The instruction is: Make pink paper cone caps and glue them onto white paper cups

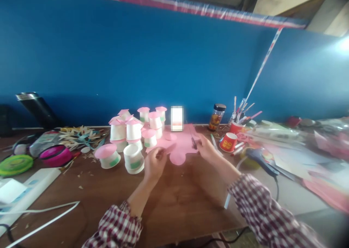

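My left hand [156,164] is closed, pinching a pink paper piece [170,147] that extends to the right. A pair of scissors [194,142], dark and partly blurred, sits in the closed fingers of my right hand [205,147]. Between the hands, pink paper sheets [187,137] lie on the table, with a round pink paper disc [177,158] at their near edge. Beside my left hand stand white paper cups [133,159]. One short cup [109,157] to the left wears a pink paper top, as do several cups grouped behind it.
Right of my right hand are a red paper cup [228,142], a cup of sticks, a dark-lidded jar [217,116] and a glue gun [261,161]. On the left lie wooden sticks [79,137], a magenta round container [56,155] and a white power strip [35,184].
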`<state>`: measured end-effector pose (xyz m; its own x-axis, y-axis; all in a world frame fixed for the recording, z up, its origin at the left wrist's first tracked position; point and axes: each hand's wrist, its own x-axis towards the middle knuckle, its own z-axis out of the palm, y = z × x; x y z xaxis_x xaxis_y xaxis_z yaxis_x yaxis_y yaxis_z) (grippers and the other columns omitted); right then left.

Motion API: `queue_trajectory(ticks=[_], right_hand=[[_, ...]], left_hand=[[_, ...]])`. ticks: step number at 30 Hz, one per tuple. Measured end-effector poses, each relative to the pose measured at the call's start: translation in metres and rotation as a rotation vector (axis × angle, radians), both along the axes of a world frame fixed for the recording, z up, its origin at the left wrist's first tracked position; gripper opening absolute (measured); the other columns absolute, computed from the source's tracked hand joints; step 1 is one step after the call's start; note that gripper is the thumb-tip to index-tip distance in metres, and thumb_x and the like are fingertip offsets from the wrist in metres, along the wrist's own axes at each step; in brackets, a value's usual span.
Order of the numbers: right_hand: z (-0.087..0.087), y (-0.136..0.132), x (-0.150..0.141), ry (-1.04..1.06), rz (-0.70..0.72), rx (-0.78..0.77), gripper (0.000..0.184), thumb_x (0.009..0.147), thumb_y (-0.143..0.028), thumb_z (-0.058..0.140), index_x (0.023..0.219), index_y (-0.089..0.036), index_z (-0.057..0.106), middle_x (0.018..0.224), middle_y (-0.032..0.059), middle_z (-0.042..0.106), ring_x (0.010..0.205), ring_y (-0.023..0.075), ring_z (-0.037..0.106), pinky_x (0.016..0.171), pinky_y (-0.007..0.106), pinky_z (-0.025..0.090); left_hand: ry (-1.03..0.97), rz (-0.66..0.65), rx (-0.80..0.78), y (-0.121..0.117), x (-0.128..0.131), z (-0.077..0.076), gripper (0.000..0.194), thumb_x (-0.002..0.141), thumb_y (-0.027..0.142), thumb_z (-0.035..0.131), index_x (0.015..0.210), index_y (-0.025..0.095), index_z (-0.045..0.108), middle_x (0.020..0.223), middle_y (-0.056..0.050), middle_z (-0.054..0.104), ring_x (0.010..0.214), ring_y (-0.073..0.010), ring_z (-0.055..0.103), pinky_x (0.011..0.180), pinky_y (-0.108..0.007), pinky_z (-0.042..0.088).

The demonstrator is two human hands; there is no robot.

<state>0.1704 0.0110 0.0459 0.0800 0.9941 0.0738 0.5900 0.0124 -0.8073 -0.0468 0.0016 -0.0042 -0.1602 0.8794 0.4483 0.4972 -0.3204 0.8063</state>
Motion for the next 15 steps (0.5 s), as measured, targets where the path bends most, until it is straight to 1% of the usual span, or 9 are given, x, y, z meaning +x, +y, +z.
queue_trajectory(ticks=[1, 3, 4, 6, 8, 11, 13, 15], right_hand=[[-0.001, -0.005, -0.005, 0.221, 0.035, 0.008, 0.044, 0.084, -0.023, 0.039, 0.128, -0.022, 0.038, 0.097, 0.0062, 0.058, 0.077, 0.017, 0.061, 0.057, 0.027, 0.047], [-0.005, -0.013, -0.015, 0.568, 0.108, 0.037, 0.043, 0.082, -0.03, 0.046, 0.124, -0.024, 0.04, 0.094, 0.0041, 0.055, 0.073, 0.0154, 0.059, 0.056, 0.028, 0.049], [-0.008, -0.016, -0.019, 0.692, 0.133, 0.06, 0.044, 0.079, -0.034, 0.052, 0.121, -0.024, 0.043, 0.092, 0.003, 0.054, 0.073, 0.0148, 0.059, 0.058, 0.028, 0.049], [-0.014, -0.021, -0.024, 0.838, 0.157, 0.089, 0.045, 0.074, -0.037, 0.062, 0.114, -0.023, 0.048, 0.086, 0.0007, 0.053, 0.072, 0.0131, 0.056, 0.062, 0.028, 0.049], [-0.021, -0.024, -0.025, 0.87, 0.161, 0.083, 0.047, 0.07, -0.037, 0.069, 0.111, -0.022, 0.052, 0.079, -0.0011, 0.052, 0.069, 0.0115, 0.054, 0.064, 0.028, 0.049], [-0.03, -0.029, -0.023, 0.835, 0.192, 0.032, 0.044, 0.069, -0.039, 0.071, 0.105, -0.02, 0.055, 0.073, -0.0015, 0.053, 0.063, 0.0107, 0.053, 0.061, 0.027, 0.047], [-0.033, -0.032, -0.022, 0.824, 0.216, -0.013, 0.04, 0.071, -0.041, 0.069, 0.102, -0.02, 0.056, 0.076, 0.0, 0.056, 0.064, 0.0115, 0.054, 0.061, 0.028, 0.047], [-0.034, -0.036, -0.023, 0.813, 0.229, -0.065, 0.04, 0.072, -0.042, 0.068, 0.103, -0.02, 0.055, 0.08, 0.0013, 0.058, 0.066, 0.0124, 0.056, 0.062, 0.028, 0.047]], left_hand=[[-0.118, -0.011, -0.033, 0.003, 0.004, 0.001, 0.018, 0.074, 0.035, 0.058, 0.08, 0.019, 0.064, 0.076, -0.005, 0.065, 0.071, -0.0177, 0.059, 0.065, -0.027, 0.046], [-0.344, -0.028, -0.149, 0.011, 0.014, 0.003, 0.02, 0.071, 0.034, 0.059, 0.082, 0.017, 0.063, 0.073, -0.003, 0.063, 0.066, -0.0154, 0.058, 0.061, -0.026, 0.047], [-0.466, -0.052, -0.228, 0.014, 0.02, 0.003, 0.022, 0.07, 0.032, 0.061, 0.084, 0.015, 0.062, 0.073, -0.003, 0.062, 0.064, -0.0141, 0.057, 0.059, -0.025, 0.047], [-0.704, -0.101, -0.389, 0.021, 0.03, 0.003, 0.024, 0.067, 0.026, 0.062, 0.087, 0.014, 0.061, 0.072, -0.003, 0.061, 0.059, -0.0113, 0.056, 0.056, -0.024, 0.047], [-0.791, -0.105, -0.426, 0.025, 0.035, 0.001, 0.022, 0.067, 0.022, 0.061, 0.087, 0.013, 0.06, 0.072, -0.003, 0.06, 0.057, -0.0088, 0.055, 0.056, -0.023, 0.047], [-0.838, -0.097, -0.43, 0.027, 0.032, -0.001, 0.019, 0.067, 0.021, 0.062, 0.084, 0.013, 0.059, 0.074, -0.003, 0.06, 0.057, -0.0074, 0.055, 0.057, -0.023, 0.048], [-0.895, -0.099, -0.423, 0.026, 0.027, 0.001, 0.02, 0.066, 0.02, 0.064, 0.083, 0.014, 0.058, 0.075, -0.002, 0.059, 0.058, -0.007, 0.055, 0.059, -0.023, 0.049], [-1.016, -0.121, -0.385, 0.026, 0.022, 0.006, 0.022, 0.063, 0.017, 0.066, 0.083, 0.014, 0.057, 0.074, -0.001, 0.059, 0.059, -0.0068, 0.056, 0.062, -0.023, 0.049]])
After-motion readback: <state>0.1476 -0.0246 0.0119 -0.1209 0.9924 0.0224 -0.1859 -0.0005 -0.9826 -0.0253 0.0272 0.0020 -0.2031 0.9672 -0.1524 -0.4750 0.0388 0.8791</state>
